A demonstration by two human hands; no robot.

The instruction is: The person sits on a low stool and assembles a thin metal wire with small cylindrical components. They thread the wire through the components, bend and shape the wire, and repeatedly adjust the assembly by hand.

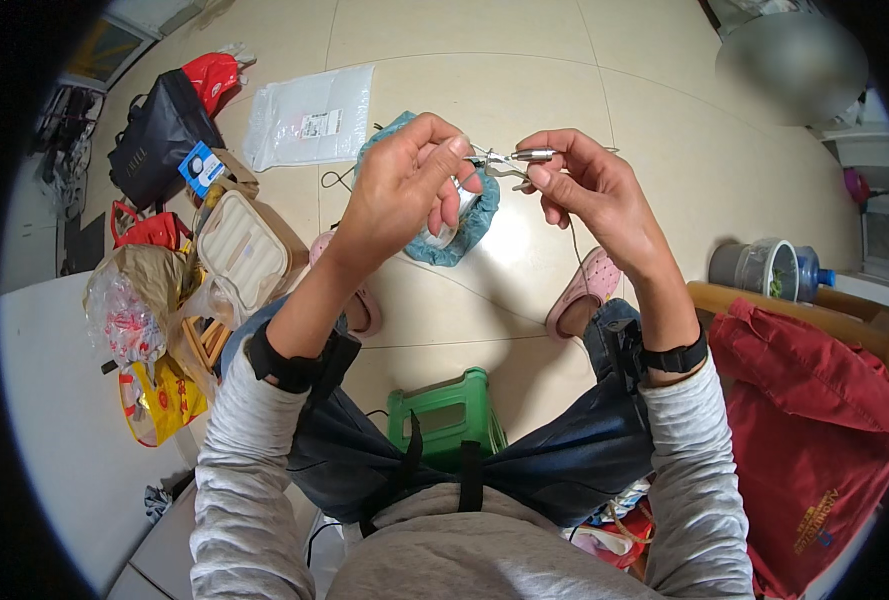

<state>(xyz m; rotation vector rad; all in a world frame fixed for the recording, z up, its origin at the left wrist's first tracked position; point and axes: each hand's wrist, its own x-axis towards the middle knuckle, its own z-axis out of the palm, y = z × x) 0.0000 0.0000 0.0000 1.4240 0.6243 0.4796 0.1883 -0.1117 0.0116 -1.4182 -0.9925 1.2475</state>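
Note:
Both hands are raised in front of me over the floor. My left hand (pixel 409 180) is closed, thumb and forefinger pinching the left end of a small silver metal clip-like piece (pixel 499 160). The piece has a short cylinder and a curved lever; its exact kind is too small to tell. My right hand (pixel 594 190) grips its right end between thumb and fingers. A thin cord (pixel 578 250) hangs below the right hand. Beneath the left hand, on the floor, is a teal gathered fabric bag (pixel 479 225) with something white inside, partly hidden by the hand.
Between my legs stands a green plastic stool (pixel 444 410). Left lie a white plastic mailer (pixel 309 115), a black bag (pixel 164 135), a cream lidded box (pixel 239 250) and a yellow bag (pixel 159 400). Right are a red cloth (pixel 804 430), a bucket (pixel 769 270) and a blue bottle (pixel 814 270).

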